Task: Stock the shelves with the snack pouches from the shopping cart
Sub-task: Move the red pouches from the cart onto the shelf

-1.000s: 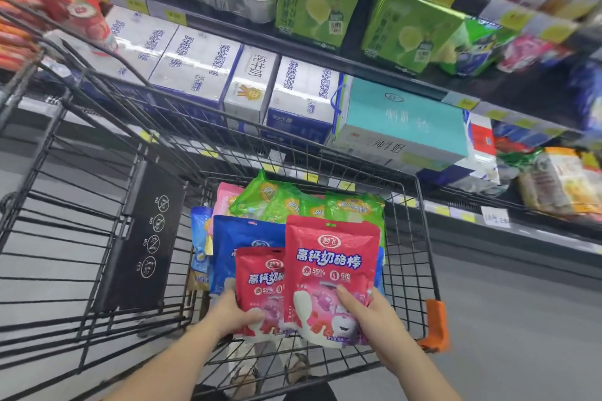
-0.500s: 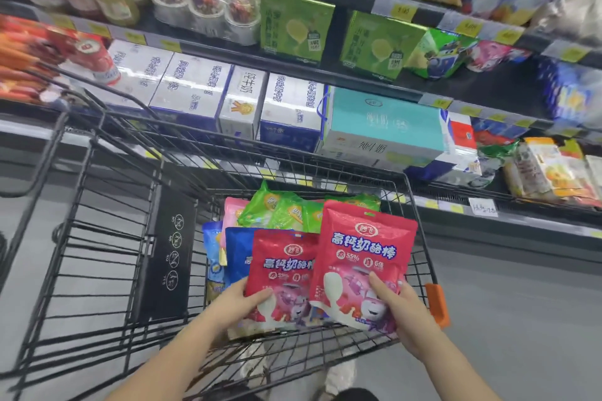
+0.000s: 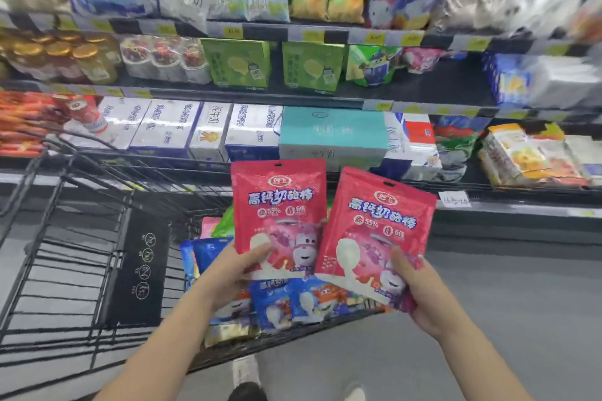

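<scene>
Hands hold two red snack pouches upright, side by side, over a shopping cart. Left grip pinches left red pouch at its bottom edge, thumb on front. Right grip clasps right red pouch at lower right corner. Pouch edges touch. Below: blue pouches in black wire cart. Shelves ahead w/ boxes, jars, bags; top row blurred.

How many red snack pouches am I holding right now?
2. The left red pouch is gripped by the left hand over the shopping cart; the right red pouch, beside it, is in the right hand. More may lie hidden under the blue pouches.
</scene>
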{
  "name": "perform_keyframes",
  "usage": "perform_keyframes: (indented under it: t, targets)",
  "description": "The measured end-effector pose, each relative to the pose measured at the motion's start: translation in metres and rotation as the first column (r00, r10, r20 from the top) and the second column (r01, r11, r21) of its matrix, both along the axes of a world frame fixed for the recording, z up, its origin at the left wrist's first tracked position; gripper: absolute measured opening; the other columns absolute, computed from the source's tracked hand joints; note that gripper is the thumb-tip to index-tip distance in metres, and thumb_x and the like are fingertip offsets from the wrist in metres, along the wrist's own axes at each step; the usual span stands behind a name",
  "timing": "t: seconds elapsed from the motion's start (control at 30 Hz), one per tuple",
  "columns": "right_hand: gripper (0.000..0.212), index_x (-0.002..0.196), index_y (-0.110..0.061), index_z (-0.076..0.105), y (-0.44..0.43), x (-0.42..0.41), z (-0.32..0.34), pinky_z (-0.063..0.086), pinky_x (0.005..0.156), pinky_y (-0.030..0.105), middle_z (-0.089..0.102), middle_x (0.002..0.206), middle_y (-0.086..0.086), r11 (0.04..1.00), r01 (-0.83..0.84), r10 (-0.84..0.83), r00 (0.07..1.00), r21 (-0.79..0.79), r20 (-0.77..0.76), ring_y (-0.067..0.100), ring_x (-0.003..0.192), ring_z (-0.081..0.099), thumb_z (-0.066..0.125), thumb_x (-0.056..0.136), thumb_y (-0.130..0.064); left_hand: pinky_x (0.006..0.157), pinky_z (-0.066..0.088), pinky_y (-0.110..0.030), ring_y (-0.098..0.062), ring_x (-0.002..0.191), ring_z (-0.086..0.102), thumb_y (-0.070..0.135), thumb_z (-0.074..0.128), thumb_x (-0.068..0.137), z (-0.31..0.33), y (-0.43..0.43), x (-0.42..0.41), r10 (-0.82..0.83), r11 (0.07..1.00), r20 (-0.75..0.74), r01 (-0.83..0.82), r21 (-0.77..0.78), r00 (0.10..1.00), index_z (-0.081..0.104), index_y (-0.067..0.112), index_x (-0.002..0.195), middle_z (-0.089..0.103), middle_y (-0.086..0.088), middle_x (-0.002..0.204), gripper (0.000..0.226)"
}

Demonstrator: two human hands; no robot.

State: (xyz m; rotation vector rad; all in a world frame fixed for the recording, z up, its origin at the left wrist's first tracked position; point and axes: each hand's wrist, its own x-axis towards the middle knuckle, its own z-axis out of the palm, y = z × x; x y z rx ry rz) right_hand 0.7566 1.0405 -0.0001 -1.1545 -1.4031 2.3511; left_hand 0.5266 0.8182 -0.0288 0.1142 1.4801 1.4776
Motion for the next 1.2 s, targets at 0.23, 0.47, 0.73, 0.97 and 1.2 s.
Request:
perform_keyframes:
  t: [0.23, 0.47, 0.73, 0.97, 1.2]
  targets:
    - [0.034, 0.120, -0.008, 0.068, 0.076, 0.082, 0.053, 0.057, 0.053, 0.028, 0.078, 0.092, 0.007, 0.983, 0.183, -0.182, 0.982, 0.021, -0.053, 0.019, 0.071, 0.075, 0.067, 0.094, -0.030, 0.078, 0.060, -0.033, -0.025, 0.094, 0.075, 0.037, 0.092, 0.066, 0.067, 0.082, 0.073, -0.016, 0.998, -0.175, 0.026, 0.050, 0.985, 0.066, 0.014, 0.117, 0.076, -0.012, 0.111, 0.061]
    - [0.032, 0.115, -0.006, 0.062, 0.120, 0.138, 0.088, 0.050, 0.044, 0.023, 0.072, 0.068, -0.002, 0.962, 0.254, -0.242, 0.963, 0.098, -0.119, 0.012, 0.055, 0.068, 0.067, 0.096, -0.031, 0.099, 0.052, -0.052, -0.033, 0.108, 0.070, 0.047, 0.090, 0.059, 0.112, 0.141, 0.121, -0.066, 0.990, -0.234, 0.093, 0.105, 0.970, 0.064, 0.014, 0.124, 0.075, -0.012, 0.116, 0.077]
    - [0.043, 0.103, -0.024, 0.075, 0.180, 0.142, 0.097, 0.050, 0.084, 0.069, 0.077, 0.105, 0.016, 0.945, 0.241, -0.240, 0.970, 0.219, -0.033, 0.053, 0.097, 0.069, 0.092, 0.069, -0.044, 0.092, 0.056, -0.047, -0.032, 0.103, 0.072, 0.048, 0.094, 0.055, 0.126, 0.213, 0.114, -0.056, 0.982, -0.260, 0.101, 0.160, 0.964, 0.063, 0.009, 0.124, 0.075, -0.015, 0.114, 0.085]
    - [0.048, 0.122, -0.012, 0.064, 0.270, 0.095, 0.097, 0.060, 0.088, 0.046, 0.077, 0.110, 0.012, 0.943, 0.224, -0.227, 0.974, 0.245, -0.018, 0.032, 0.098, 0.075, 0.084, 0.079, -0.020, 0.077, 0.058, -0.035, -0.027, 0.098, 0.074, 0.054, 0.095, 0.046, 0.110, 0.287, 0.079, 0.032, 0.983, -0.237, 0.012, 0.182, 0.971, 0.065, 0.013, 0.120, 0.076, -0.010, 0.110, 0.089]
    - [0.035, 0.114, -0.016, 0.067, 0.336, 0.047, 0.080, 0.062, 0.084, 0.046, 0.078, 0.107, 0.011, 0.943, 0.231, -0.239, 0.971, 0.238, 0.004, 0.031, 0.096, 0.076, 0.082, 0.082, -0.012, 0.092, 0.053, -0.044, -0.031, 0.104, 0.072, 0.055, 0.096, 0.043, 0.091, 0.348, 0.044, 0.035, 0.988, -0.185, -0.006, 0.153, 0.982, 0.063, 0.010, 0.124, 0.075, -0.014, 0.113, 0.099]
